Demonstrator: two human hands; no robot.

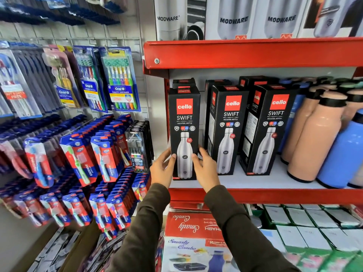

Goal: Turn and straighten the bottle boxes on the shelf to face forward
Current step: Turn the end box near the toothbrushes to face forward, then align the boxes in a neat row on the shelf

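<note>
The red shelf [255,195] carries three black bottle boxes. The left box [184,122] stands near the front edge, facing forward, gripped low between the left hand [162,169] and right hand [206,169] — both closed on its sides. A hard twist could tip it — it's tall and narrow.

Shop interior. A red metal shelf unit [245,54] with white shelf boards fills the right side. Left of it, a pale slatted wall panel [127,30] carries wire hooks hung with toothbrush packs [119,79]; further carded toothbrushes [78,160] hang below these. Above the red shelf edge stand white Modware cartons [233,18]. Beneath the unit lie stacked cartons [192,224]. Lighting is even and bright.
</note>
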